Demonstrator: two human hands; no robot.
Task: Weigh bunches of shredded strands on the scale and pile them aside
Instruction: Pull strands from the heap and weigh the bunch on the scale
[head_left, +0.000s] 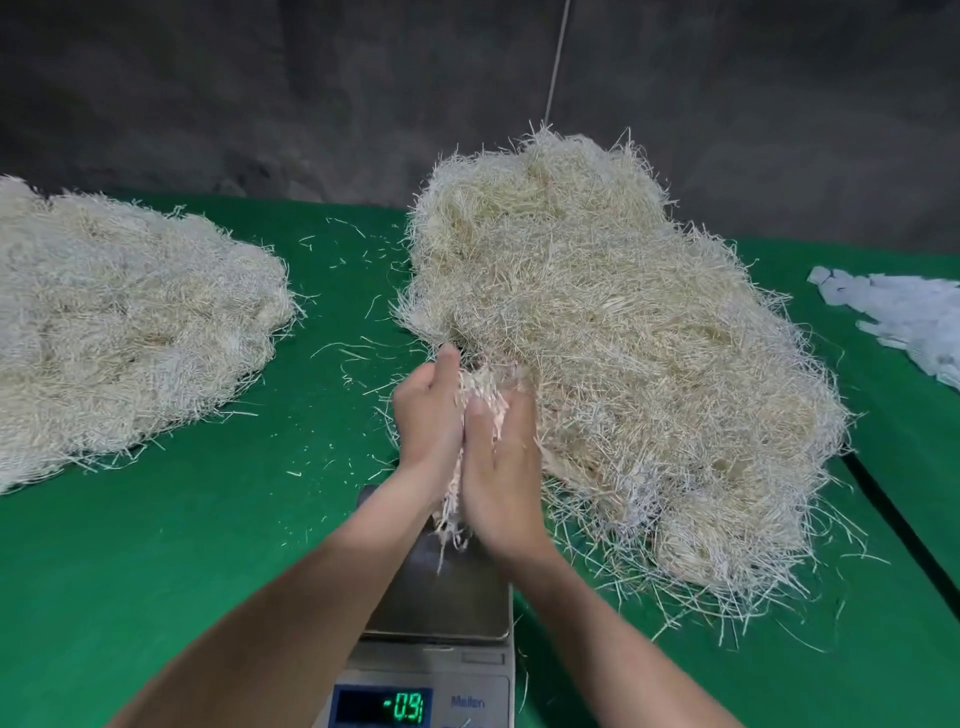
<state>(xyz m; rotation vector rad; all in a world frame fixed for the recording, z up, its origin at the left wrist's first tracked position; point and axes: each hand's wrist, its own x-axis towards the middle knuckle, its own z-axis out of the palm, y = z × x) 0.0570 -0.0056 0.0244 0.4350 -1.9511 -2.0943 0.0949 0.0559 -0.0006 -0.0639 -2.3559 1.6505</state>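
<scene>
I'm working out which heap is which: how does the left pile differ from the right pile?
The left pile lies low and flat; the right pile is heaped higher. The left pile looks paler and greyer, the right pile more straw-yellow. The left pile sits apart from the scale; the right pile lies close beside it. Both are loose shredded strands on the green cloth.
</scene>
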